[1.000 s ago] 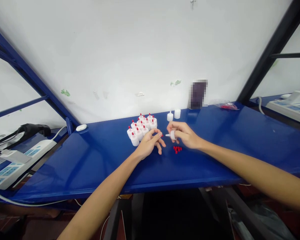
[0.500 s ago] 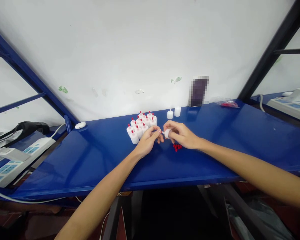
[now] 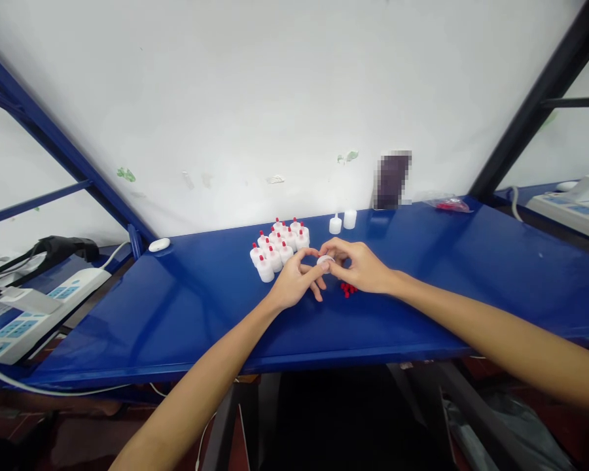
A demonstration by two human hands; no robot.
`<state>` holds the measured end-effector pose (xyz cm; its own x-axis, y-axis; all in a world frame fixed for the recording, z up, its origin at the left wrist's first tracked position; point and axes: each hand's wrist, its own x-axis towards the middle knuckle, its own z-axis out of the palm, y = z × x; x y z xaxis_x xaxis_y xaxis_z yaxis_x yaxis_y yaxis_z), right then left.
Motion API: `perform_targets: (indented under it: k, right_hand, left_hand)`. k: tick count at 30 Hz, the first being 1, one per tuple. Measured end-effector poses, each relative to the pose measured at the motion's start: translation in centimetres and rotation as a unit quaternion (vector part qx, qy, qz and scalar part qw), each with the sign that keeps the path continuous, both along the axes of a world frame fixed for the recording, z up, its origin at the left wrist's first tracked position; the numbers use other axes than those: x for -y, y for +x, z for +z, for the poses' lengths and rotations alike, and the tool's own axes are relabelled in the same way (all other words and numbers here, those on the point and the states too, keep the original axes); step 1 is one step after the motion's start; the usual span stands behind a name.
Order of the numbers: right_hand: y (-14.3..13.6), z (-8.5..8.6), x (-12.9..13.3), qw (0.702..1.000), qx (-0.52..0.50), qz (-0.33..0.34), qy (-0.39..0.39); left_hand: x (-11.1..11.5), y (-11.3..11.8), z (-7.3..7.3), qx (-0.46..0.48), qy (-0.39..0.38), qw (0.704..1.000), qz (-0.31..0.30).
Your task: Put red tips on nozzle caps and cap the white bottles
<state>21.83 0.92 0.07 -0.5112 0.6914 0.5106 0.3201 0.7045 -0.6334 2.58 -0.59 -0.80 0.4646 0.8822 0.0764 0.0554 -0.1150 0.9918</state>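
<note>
A small white bottle is held between my two hands above the blue table, its round base turned toward me. My left hand curves around its left side, thumb and index finger touching it. From the right, my right hand pinches the same bottle. Its tip is hidden behind the hands. Just beyond my left hand stands a cluster of white bottles with red caps, all upright. Loose small red caps lie below my right hand, partly covered by it.
Farther back stand a white bottle with an uncapped nozzle and another white container. A plastic bag with red pieces lies back right. A white oval case rests back left. Power strips flank the table.
The bottle has turned from lying sideways, nozzle toward my left hand, to showing its base. My left fingers have moved from the nozzle tip onto the bottle's body.
</note>
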Motion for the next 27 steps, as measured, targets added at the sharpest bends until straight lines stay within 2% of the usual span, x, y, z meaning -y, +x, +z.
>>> perform_targets:
  k: [5,8,11,15,17,20,23,27]
  right_hand:
    - [0.1,0.0,0.2,1.0,0.005,0.023,-0.005]
    - [0.3,0.1,0.4,0.998,0.016,0.055,0.004]
    - [0.3,0.2,0.2,0.998,0.002,0.05,0.024]
    - [0.8,0.0,-1.2,0.998,0.005,-0.05,0.035]
    - [1.4,-0.4,-2.5,0.989,0.055,-0.127,0.052]
    - [2.6,-1.2,-4.7,0.96,0.157,-0.216,0.08]
    - [3.4,-1.9,-6.5,0.941,0.221,-0.248,0.061]
    - [3.4,-2.3,-8.1,0.937,0.255,-0.237,0.028]
  left_hand:
    - [0.0,0.0,-0.4,-0.034,0.028,0.999,-0.002]
    - [-0.1,0.0,-0.7,-0.037,0.088,0.995,-0.014]
    - [-0.1,-0.1,-1.0,-0.059,0.144,0.988,-0.007]
    - [-0.1,-0.3,-1.4,-0.065,0.126,0.99,0.007]
    - [-0.1,-0.5,-1.6,-0.071,0.122,0.99,0.019]
    - [-0.2,-0.7,-1.7,-0.101,0.138,0.985,0.026]
    - [-0.3,-1.0,-1.5,-0.126,0.184,0.974,0.027]
    - [-0.4,-1.2,-1.3,-0.166,0.228,0.958,0.043]
